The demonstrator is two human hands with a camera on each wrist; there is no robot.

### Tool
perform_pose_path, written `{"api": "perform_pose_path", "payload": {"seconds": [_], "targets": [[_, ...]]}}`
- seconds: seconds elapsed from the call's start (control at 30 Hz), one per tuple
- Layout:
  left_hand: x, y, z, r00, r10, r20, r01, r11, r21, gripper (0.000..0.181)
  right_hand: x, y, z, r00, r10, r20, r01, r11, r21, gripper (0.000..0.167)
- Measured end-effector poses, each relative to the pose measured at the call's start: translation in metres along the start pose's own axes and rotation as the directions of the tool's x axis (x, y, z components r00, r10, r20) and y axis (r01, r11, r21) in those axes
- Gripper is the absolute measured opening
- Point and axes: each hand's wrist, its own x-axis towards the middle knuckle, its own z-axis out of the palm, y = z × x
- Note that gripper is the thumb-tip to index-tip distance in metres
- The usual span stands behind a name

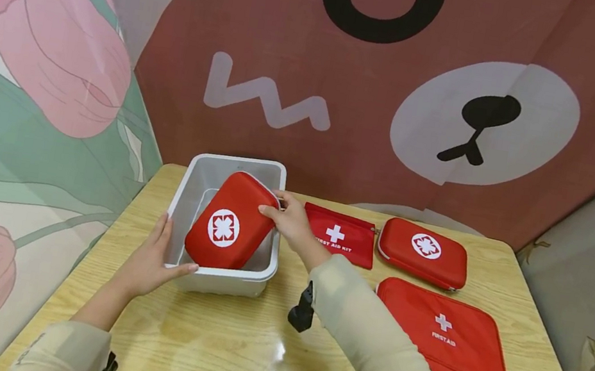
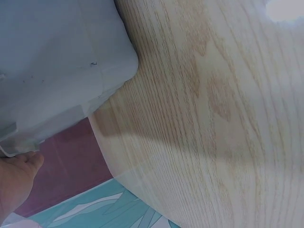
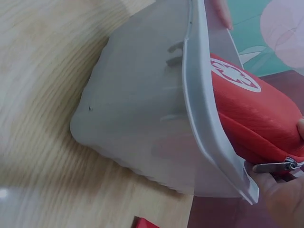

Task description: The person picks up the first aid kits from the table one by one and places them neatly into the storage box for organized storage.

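A red hard-shell first aid case [image 1: 233, 221] with a white round emblem lies tilted in the mouth of a grey-white plastic bin [image 1: 222, 273]. My right hand [image 1: 292, 220] grips the case by its upper right edge, thumb on top and fingers beneath. A zipper pull [image 3: 273, 167] shows at that edge in the right wrist view. My left hand [image 1: 148, 259] holds the bin's front left corner, its thumb over the front rim and fingers along the left side. The left wrist view shows those fingers [image 2: 23, 164] under the rim.
Right of the bin lie a flat red first aid kit pouch [image 1: 343, 245], another red hard-shell case [image 1: 423, 254] and a larger red first aid bag [image 1: 454, 337]. All stand on a wood-grain table [image 1: 226, 343], backed by a printed curtain [image 1: 276, 26].
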Motion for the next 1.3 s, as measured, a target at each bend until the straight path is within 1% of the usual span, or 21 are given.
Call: {"api": "perform_pose_path", "payload": {"seconds": [0.13, 0.23, 0.4, 0.7, 0.77, 0.93, 1.07, 1.13, 1.17, 1.3], "targets": [[0.001, 0.0, -0.001, 1.0, 0.001, -0.002, -0.001, 1.0, 0.001, 0.106, 0.003, -0.004, 0.0, 0.999, -0.015, 0.04, 0.019, 0.995, -0.096, 0.045], [0.001, 0.0, -0.003, 1.0, -0.002, -0.002, 0.002, 1.0, 0.0, 0.107, 0.004, -0.007, 0.002, 0.997, -0.038, 0.068, 0.047, 0.989, -0.139, 0.044], [0.002, 0.0, -0.003, 1.0, -0.004, -0.004, 0.004, 1.0, -0.003, 0.107, 0.008, -0.005, 0.006, 0.993, -0.07, 0.098, 0.087, 0.981, -0.176, 0.042], [0.001, 0.0, 0.0, 1.0, -0.007, -0.011, 0.007, 1.0, -0.008, 0.108, 0.01, 0.003, 0.016, 0.989, -0.052, 0.142, 0.083, 0.972, -0.219, 0.039], [0.0, 0.0, 0.0, 1.0, -0.007, -0.009, 0.007, 1.0, -0.013, 0.108, 0.01, 0.004, 0.019, 0.987, -0.061, 0.149, 0.096, 0.968, -0.234, 0.038], [-0.002, -0.001, -0.002, 1.0, -0.009, -0.013, 0.009, 1.0, -0.017, 0.107, 0.011, 0.004, 0.025, 0.981, -0.098, 0.166, 0.141, 0.953, -0.268, 0.038], [-0.002, -0.001, -0.001, 1.0, -0.013, -0.008, 0.013, 1.0, -0.019, 0.107, 0.013, 0.005, 0.027, 0.983, -0.091, 0.158, 0.136, 0.943, -0.302, 0.039], [-0.001, 0.0, -0.001, 1.0, -0.017, 0.0, 0.017, 1.0, -0.019, 0.107, 0.013, 0.006, 0.028, 0.984, -0.096, 0.152, 0.146, 0.921, -0.36, 0.04], [-0.001, 0.0, -0.001, 1.0, -0.02, 0.004, 0.02, 1.0, -0.019, 0.107, 0.014, 0.006, 0.029, 0.984, -0.1, 0.148, 0.152, 0.905, -0.398, 0.041], [0.0, 0.001, -0.001, 1.0, -0.029, 0.008, 0.029, 0.999, -0.015, 0.107, 0.013, 0.006, 0.032, 0.982, -0.138, 0.13, 0.187, 0.807, -0.56, 0.036]]}}
